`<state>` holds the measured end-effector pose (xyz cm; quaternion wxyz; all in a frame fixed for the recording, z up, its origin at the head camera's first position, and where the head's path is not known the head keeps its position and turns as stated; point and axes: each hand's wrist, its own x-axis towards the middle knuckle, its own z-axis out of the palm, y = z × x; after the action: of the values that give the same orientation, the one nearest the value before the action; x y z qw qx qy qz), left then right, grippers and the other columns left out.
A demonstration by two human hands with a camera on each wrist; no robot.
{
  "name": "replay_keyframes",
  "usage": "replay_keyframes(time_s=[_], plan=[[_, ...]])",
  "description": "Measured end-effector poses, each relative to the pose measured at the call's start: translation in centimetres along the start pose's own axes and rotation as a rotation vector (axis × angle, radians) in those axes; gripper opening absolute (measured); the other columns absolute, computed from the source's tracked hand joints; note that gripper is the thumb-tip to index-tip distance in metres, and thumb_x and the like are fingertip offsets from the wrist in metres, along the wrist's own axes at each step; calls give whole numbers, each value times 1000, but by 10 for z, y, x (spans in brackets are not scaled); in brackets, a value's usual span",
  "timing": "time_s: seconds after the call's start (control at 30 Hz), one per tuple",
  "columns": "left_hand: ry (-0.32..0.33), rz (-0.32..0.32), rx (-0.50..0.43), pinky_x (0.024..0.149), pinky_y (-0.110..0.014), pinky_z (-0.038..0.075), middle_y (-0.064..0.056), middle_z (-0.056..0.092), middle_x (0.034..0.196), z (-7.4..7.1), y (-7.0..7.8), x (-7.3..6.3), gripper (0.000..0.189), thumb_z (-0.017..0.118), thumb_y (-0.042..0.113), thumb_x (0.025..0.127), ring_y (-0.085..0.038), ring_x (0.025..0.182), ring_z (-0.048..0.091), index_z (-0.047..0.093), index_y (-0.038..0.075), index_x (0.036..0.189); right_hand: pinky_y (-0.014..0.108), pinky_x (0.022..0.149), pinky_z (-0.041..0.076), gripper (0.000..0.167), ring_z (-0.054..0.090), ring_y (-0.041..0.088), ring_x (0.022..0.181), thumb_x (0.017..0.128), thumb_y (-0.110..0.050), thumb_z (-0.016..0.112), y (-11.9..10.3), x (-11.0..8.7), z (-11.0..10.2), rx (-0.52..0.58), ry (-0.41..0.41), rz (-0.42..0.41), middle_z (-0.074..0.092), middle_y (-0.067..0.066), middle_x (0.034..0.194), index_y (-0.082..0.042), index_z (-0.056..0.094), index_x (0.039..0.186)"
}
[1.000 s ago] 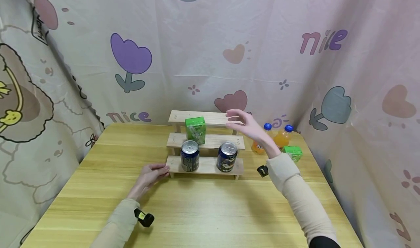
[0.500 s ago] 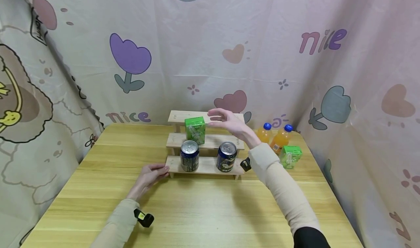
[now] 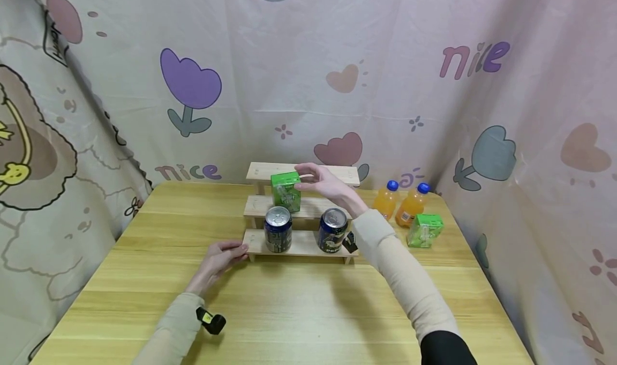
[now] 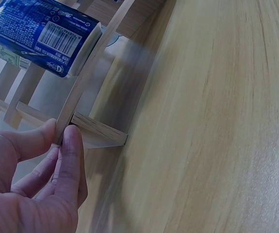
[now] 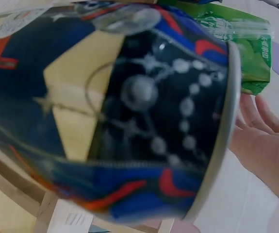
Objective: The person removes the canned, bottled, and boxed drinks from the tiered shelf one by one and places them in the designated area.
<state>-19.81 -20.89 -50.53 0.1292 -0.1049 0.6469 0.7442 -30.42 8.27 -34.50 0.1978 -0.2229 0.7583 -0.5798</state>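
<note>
Backdrop (image 3: 270, 86) reading "nice"; left blue can (image 4: 44, 36) showing barcode (image 4: 58, 40). Left hand (image 3: 220, 258) pinching wooden rack (image 3: 305, 241); right hand (image 3: 328, 184), fingers parted, hovering beside upright green carton (image 3: 286, 191).

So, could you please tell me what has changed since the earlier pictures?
The right hand has moved left over the shelf, up to its green carton; whether the fingers touch it, I can't tell. The left hand still pinches the shelf's end. The cans, bottles and other carton stayed put.
</note>
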Motion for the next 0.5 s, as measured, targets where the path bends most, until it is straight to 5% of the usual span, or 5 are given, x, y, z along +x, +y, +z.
replay_keyframes(time_s=[0.5], plan=[[6, -13, 2, 83, -18, 63, 0, 68, 94, 0, 0, 1, 52, 63, 0, 97, -7, 83, 71, 41, -22, 138, 43, 117, 48, 52, 53, 39, 135, 98, -1, 60, 6, 11, 9, 8, 7, 29, 51, 24, 142, 1, 42, 147]])
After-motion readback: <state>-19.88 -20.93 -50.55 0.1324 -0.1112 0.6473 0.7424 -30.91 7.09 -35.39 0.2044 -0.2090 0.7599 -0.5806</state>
